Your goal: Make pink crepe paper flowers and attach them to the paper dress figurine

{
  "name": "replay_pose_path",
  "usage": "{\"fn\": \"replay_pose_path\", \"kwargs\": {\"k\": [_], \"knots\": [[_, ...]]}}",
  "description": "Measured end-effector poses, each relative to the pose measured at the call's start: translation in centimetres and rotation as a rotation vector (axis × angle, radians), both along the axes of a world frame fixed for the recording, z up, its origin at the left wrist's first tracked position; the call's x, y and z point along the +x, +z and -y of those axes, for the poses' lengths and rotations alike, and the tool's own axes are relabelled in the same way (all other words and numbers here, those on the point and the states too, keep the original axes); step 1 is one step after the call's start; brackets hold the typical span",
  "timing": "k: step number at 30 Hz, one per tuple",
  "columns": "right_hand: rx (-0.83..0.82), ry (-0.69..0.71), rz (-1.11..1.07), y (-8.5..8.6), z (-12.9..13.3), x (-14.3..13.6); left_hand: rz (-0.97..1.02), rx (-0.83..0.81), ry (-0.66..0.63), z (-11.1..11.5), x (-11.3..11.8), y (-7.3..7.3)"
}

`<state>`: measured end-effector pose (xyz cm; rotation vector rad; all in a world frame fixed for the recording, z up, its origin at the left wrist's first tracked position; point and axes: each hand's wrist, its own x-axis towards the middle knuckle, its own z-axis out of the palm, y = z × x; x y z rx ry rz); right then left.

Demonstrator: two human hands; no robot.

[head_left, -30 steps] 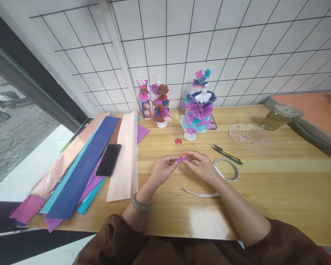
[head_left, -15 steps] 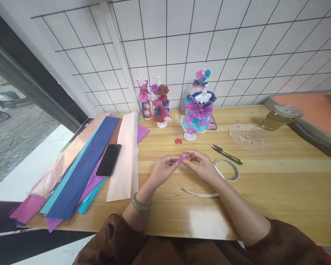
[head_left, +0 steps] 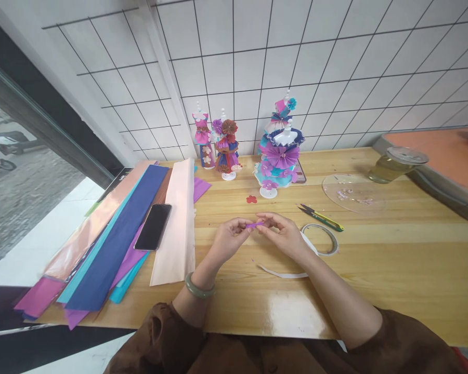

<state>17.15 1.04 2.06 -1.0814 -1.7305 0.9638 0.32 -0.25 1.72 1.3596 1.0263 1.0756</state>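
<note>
Both of my hands meet over the middle of the wooden table point(head_left: 393, 270) and pinch a small purple paper strip point(head_left: 254, 225) between their fingertips. My left hand point(head_left: 228, 240) grips its left end, and a green bangle sits on that wrist. My right hand point(head_left: 283, 234) grips the right end. A roll of white tape point(head_left: 323, 239) with a loose tail lies just right of my right hand. Small yellow-handled scissors point(head_left: 322, 217) lie beyond the tape.
Long sheets of coloured crepe paper point(head_left: 113, 234) lie at the left with a black phone point(head_left: 153, 226) on them. Three paper-dress figurines point(head_left: 278, 156) stand by the tiled wall. A small red paper flower point(head_left: 251, 199), a clear plate point(head_left: 353, 193) and a lidded glass jar point(head_left: 398, 164) are also here.
</note>
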Motion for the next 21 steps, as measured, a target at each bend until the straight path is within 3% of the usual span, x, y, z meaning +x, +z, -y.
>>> {"fn": "replay_pose_path", "kwargs": {"k": [5,11,21], "knots": [[-0.041,0.013,-0.038,-0.01,-0.07,0.04,0.001,0.012,0.017,0.01,-0.08,0.12],[0.071,0.020,0.129,0.17,0.02,-0.09,-0.010,0.008,0.025,0.13,0.04,0.35],[0.104,0.055,0.154,0.19,-0.21,0.14,-0.119,0.056,0.016,0.10,-0.18,0.30]]}}
